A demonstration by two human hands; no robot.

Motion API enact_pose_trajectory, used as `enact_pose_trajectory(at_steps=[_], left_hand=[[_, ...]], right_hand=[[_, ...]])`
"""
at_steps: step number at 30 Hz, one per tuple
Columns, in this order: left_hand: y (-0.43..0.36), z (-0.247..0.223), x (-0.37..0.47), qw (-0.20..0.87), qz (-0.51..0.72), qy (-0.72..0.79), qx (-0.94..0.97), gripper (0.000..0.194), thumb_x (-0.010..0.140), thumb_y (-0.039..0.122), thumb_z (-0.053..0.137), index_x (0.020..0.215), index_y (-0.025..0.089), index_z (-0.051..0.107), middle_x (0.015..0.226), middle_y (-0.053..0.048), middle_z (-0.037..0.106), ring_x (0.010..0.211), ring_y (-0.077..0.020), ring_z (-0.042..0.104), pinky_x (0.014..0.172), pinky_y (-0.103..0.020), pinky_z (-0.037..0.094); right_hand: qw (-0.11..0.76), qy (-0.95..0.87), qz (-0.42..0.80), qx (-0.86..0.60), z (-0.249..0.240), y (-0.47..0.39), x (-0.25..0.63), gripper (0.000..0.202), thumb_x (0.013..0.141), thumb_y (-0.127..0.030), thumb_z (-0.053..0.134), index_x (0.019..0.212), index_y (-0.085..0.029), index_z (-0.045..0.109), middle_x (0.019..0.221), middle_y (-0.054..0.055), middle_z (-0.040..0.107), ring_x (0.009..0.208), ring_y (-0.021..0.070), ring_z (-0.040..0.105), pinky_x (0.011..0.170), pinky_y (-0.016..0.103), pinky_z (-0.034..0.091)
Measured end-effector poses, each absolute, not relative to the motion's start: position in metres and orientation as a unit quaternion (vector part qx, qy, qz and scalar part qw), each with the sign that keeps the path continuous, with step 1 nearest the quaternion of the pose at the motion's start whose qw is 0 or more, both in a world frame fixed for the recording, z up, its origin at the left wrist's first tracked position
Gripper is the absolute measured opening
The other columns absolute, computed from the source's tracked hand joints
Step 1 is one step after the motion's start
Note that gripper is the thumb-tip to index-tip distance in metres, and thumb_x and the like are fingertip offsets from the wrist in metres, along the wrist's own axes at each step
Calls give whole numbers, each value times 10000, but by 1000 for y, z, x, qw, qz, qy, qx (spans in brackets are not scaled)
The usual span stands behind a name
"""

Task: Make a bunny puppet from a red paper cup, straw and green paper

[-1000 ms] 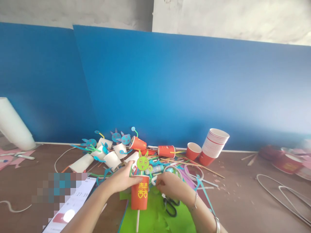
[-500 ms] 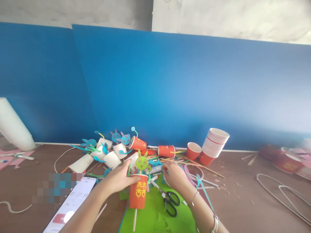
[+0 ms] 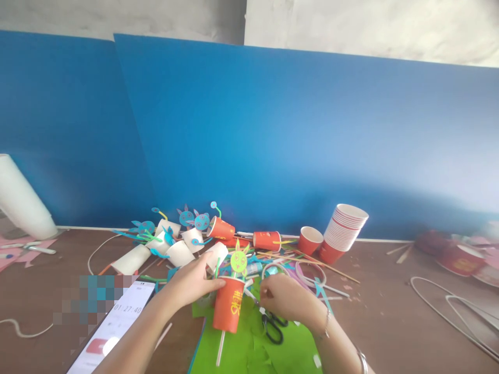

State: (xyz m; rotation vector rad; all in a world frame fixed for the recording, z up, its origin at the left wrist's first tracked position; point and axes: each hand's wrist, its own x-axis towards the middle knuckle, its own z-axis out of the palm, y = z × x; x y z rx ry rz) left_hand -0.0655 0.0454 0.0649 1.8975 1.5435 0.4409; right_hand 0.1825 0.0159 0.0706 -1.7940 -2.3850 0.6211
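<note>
My left hand (image 3: 198, 280) grips a red paper cup (image 3: 228, 306) by its rim, over green paper sheets (image 3: 288, 348). A green rabbit face (image 3: 239, 261) rises above the cup's mouth, and a pale stick (image 3: 220, 348) comes out below its base. To the right, my right hand (image 3: 278, 293) is closed above the black-handled scissors (image 3: 273, 328); whatever its fingertips hold, if anything, is hidden. A white cup (image 3: 217, 255) lies just behind my left hand.
White cups (image 3: 132, 259) with blue paper animals lie at the back left. Behind stand a stack of cups (image 3: 345, 231) and a single red cup (image 3: 311, 240). A phone (image 3: 117, 322) lies front left, a white cable (image 3: 448, 311) right. A blue panel (image 3: 249, 140) runs behind.
The red cup in my left hand has shifted slightly right and turned, with the rabbit face. My right hand has moved a little lower, over the scissors.
</note>
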Motion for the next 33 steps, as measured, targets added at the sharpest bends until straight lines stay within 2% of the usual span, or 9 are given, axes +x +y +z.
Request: enact_pose_trajectory(at_steps=[4, 8, 10, 14, 20, 23, 27, 30, 33], left_hand=[[43, 63, -56, 274, 201, 574, 745, 671, 780, 482, 559, 1363, 220, 352, 790, -10, 630, 739, -237, 616, 645, -304, 439], [31, 69, -35, 155, 267, 492, 814, 368, 826, 266, 517, 1193, 243, 519, 1111, -66, 594, 1037, -240, 561, 863, -315, 421], [24, 70, -27, 159, 222, 461, 844, 297, 834, 296, 529, 1126, 248, 563, 1127, -59, 584, 1022, -233, 569, 843, -303, 430], [18, 67, -20, 170, 125, 479, 852, 346, 787, 376, 603, 1092, 215, 581, 1066, -76, 597, 932, -254, 597, 757, -308, 435], [22, 72, -25, 211, 143, 511, 821, 200, 782, 400, 586, 797, 204, 548, 878, -40, 612, 822, -214, 581, 666, -265, 377], [27, 77, -31, 228, 150, 538, 797, 270, 784, 432, 556, 675, 205, 461, 731, -5, 574, 683, -175, 546, 579, -246, 317], [33, 79, -43, 242, 140, 564, 777, 384, 794, 512, 490, 591, 206, 381, 553, 43, 437, 536, -130, 438, 509, -246, 231], [36, 80, -52, 228, 122, 579, 773, 437, 780, 564, 473, 565, 206, 347, 535, 48, 393, 508, -119, 385, 492, -258, 196], [36, 82, -59, 212, 102, 593, 770, 440, 782, 570, 459, 559, 207, 348, 549, 35, 426, 516, -128, 406, 493, -264, 202]], right_hand=[[-27, -776, 129, -617, 75, 17, 185, 195, 753, -112, 489, 717, -186, 666, 773, 44, 700, 692, 167, 617, 536, 240, 314], [-52, -711, 66, -699, 75, 28, 193, 256, 788, -64, 435, 811, -155, 674, 839, 112, 714, 760, 228, 663, 574, 267, 371], [-56, -690, 63, -719, 75, 33, 197, 254, 790, -56, 438, 813, -148, 674, 847, 130, 713, 772, 246, 671, 587, 279, 393], [-50, -677, 63, -731, 72, 39, 201, 242, 827, -99, 438, 831, -165, 671, 875, 123, 711, 817, 241, 671, 630, 284, 421], [-44, -686, 67, -723, 63, 41, 199, 250, 806, -100, 437, 838, -151, 680, 869, 134, 712, 804, 248, 672, 627, 289, 424], [-38, -698, 70, -711, 59, 40, 198, 273, 811, -111, 415, 820, -158, 684, 858, 129, 714, 777, 249, 671, 600, 283, 408], [-25, -726, 82, -682, 59, 37, 193, 259, 798, -124, 433, 771, -178, 685, 842, 103, 715, 776, 229, 660, 612, 268, 383], [-11, -747, 95, -658, 59, 33, 185, 233, 772, -121, 466, 772, -193, 688, 843, 74, 717, 787, 204, 651, 635, 252, 371], [-6, -764, 109, -636, 57, 29, 175, 231, 749, -115, 477, 770, -198, 691, 827, 62, 721, 779, 193, 649, 620, 242, 362]])
